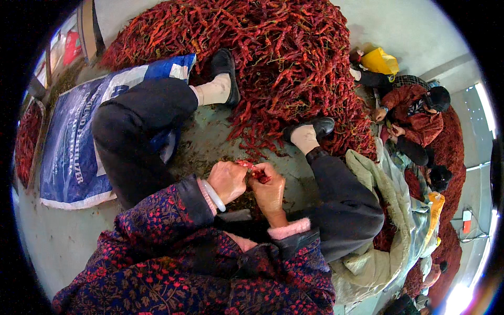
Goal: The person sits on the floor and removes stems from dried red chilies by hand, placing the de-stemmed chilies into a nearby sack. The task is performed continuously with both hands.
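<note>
Dried red chili peppers point(261, 175) are pinched between my two hands, held close together in front of me between my bent legs. My left hand point(227, 181), with a pale bangle at the wrist, has its fingers closed on the upper end of a chili. Curled around red chilies, my right hand point(269, 193) nearly touches the left one. How many chilies are in the fingers I cannot tell. Just beyond my hands, a large heap of dried red chilies point(278, 58) spreads over the floor, its near edge reaching between my black shoes.
A blue and white woven sack point(79, 142) lies under my left leg. At my right is an open pale sack point(367, 262) with red chilies inside. Farther right, another person point(420, 113) sits beside more red heaps, near a yellow bag point(380, 61). Plant scraps litter the grey floor point(210, 131).
</note>
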A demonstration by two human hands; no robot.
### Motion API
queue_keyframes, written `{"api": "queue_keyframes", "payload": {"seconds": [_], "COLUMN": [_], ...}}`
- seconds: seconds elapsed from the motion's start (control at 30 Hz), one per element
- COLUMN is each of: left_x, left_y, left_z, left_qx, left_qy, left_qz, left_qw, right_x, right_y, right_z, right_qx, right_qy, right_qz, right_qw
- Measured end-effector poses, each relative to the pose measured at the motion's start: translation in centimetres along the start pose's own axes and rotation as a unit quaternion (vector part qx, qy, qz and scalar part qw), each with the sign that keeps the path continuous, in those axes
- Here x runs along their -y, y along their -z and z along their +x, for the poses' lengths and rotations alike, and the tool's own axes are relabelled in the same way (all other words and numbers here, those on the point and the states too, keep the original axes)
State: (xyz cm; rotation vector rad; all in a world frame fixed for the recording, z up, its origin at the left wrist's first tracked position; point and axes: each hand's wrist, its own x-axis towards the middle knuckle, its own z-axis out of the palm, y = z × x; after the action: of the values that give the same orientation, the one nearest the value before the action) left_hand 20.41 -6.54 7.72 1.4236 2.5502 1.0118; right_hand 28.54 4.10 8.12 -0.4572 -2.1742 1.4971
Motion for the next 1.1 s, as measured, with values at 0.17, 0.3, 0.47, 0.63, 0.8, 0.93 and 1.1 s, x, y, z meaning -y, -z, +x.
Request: {"api": "queue_keyframes", "payload": {"seconds": [0.17, 0.3, 0.47, 0.63, 0.8, 0.93, 1.1], "left_x": [0.1, 0.5, 1.4, 2.3, 2.2, 3.1, 1.8], "left_y": [0.9, 2.0, 1.8, 1.2, 0.6, -0.4, 0.7], "left_z": [0.2, 0.2, -0.1, -0.3, -0.5, -1.3, -1.0], "left_qx": [0.002, 0.013, 0.032, 0.008, 0.084, 0.132, 0.11], "left_qy": [-0.005, 0.007, 0.003, -0.123, 0.097, 0.264, 0.36], "left_qz": [-0.086, -0.268, -0.258, -0.162, -0.263, -0.406, -0.436], "left_qw": [0.996, 0.963, 0.966, 0.979, 0.956, 0.865, 0.818], "right_x": [1.6, 2.3, 1.0, -0.1, -0.1, -0.7, -1.2], "right_y": [0.7, 1.0, 1.4, 0.8, -0.3, -0.6, -1.0], "right_z": [0.4, 0.7, 0.9, 0.3, 0.2, 0.3, 0.6], "right_qx": [-0.007, -0.014, 0.072, 0.063, 0.093, 0.102, 0.099], "right_qy": [-0.096, -0.147, -0.118, -0.027, 0.119, 0.188, 0.152], "right_qz": [0.195, 0.257, 0.128, 0.01, -0.153, -0.209, -0.198], "right_qw": [0.976, 0.955, 0.982, 0.998, 0.977, 0.954, 0.963]}}
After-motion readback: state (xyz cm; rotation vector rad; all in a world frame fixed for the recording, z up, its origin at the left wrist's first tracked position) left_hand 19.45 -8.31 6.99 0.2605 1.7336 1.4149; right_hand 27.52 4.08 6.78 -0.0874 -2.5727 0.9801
